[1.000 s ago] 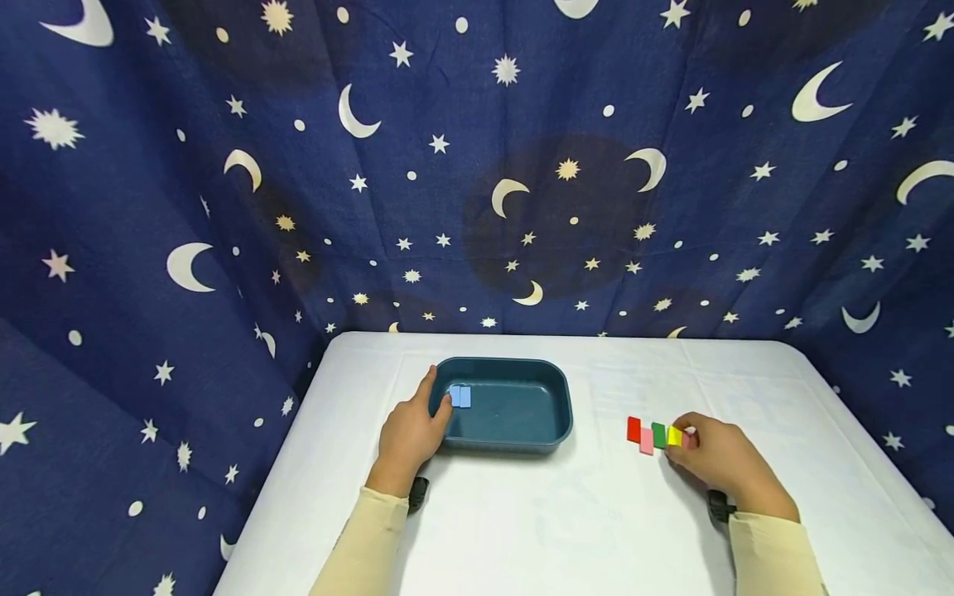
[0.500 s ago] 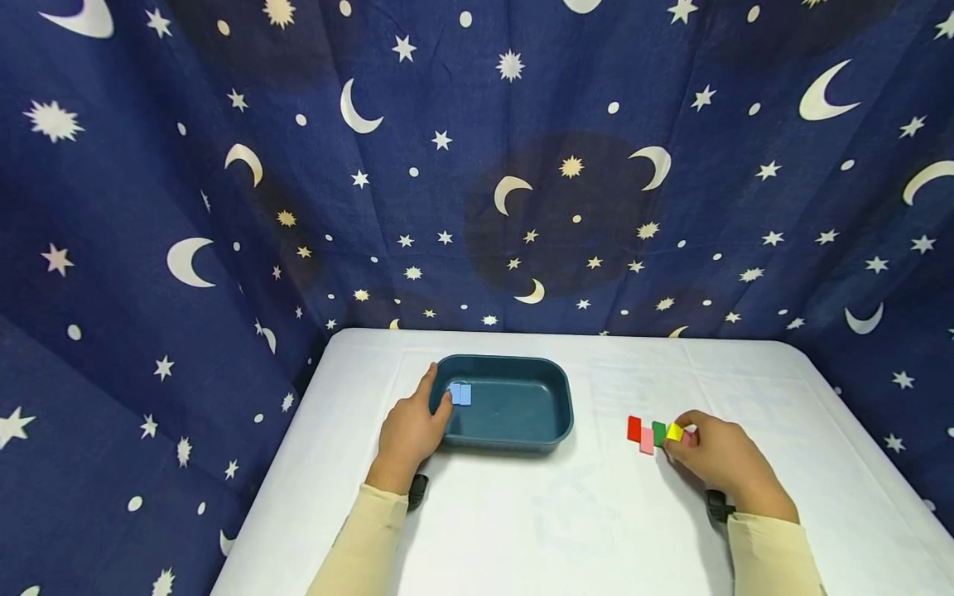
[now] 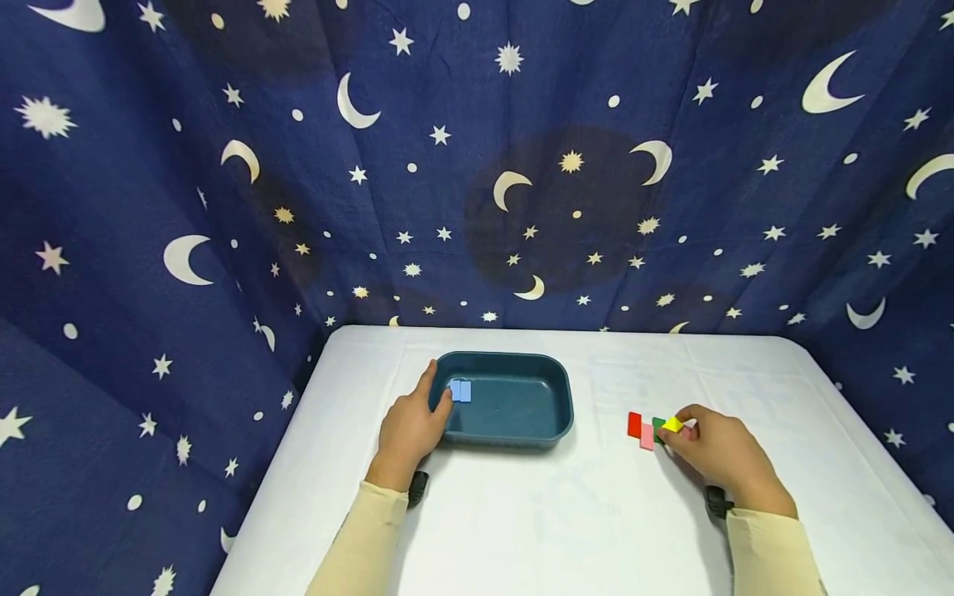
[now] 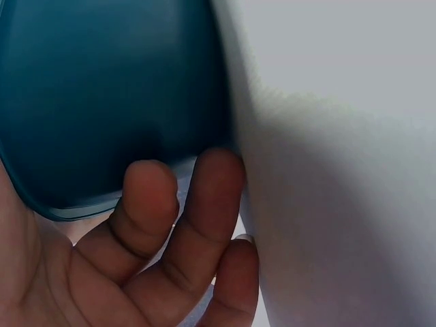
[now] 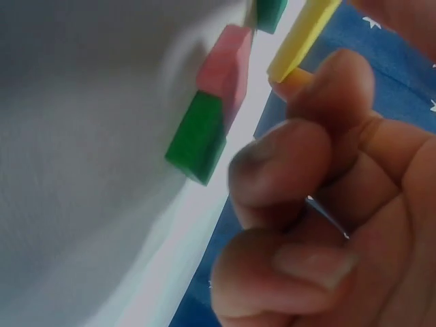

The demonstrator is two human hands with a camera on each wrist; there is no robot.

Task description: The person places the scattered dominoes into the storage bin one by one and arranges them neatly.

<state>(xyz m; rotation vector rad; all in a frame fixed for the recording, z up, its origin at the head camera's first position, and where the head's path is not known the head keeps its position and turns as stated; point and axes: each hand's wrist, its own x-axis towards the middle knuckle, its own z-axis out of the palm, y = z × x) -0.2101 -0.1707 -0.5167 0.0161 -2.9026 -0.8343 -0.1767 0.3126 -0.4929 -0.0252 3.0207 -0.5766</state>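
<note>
At the left end of a dark teal tray (image 3: 514,406), my left hand (image 3: 408,426) grips the rim with the thumb over the edge. Its other fingers (image 4: 214,197) curl against the outer wall. Two light blue blocks (image 3: 460,391) lie side by side inside, near that thumb. My right hand (image 3: 719,447) pinches a yellow block (image 5: 304,41) between thumb and fingertips, tilted above the row. Beside it on the cloth are a red block (image 3: 634,424), a pink block (image 3: 647,436) and a green block (image 3: 658,428). The hand partly hides another pink block (image 5: 225,65) and hides a second green block (image 5: 195,136).
A white cloth (image 3: 537,521) covers the table. Close behind its far edge and along both sides hangs a dark blue curtain (image 3: 447,199) with moons and stars. The tray stands left of the row of blocks, with a stretch of cloth between them.
The yellow block has tipped and risen slightly from its place in the row, held in my right fingertips. My left hand keeps its hold on the tray.
</note>
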